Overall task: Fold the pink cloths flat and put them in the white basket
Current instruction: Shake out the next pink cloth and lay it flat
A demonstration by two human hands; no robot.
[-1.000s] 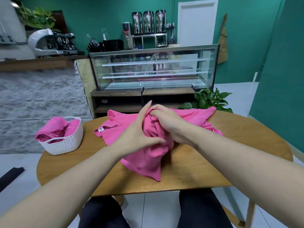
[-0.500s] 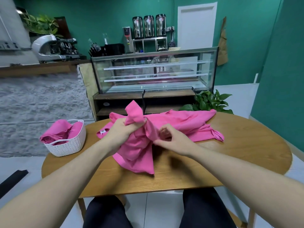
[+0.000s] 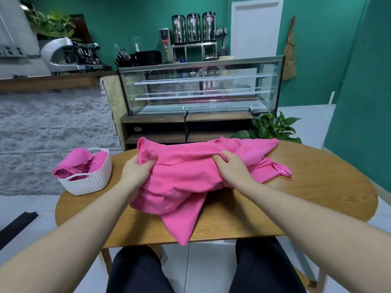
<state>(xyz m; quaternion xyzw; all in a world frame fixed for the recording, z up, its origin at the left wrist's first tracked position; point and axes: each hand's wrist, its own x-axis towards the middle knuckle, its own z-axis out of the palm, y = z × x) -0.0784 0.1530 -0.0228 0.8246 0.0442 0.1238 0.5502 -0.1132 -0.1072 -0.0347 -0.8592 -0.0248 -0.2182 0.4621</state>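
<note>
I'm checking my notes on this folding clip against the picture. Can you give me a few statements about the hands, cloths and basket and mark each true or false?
1. Both hands, left hand and right hand, grip the pink cloth on the table. True.
2. The white basket is empty. False: pink cloths already lie in it.
3. The basket stands at the table's left edge. True.
4. The cloth in hand is folded flat. False: it is rumpled, one corner hanging over the near edge.
</note>
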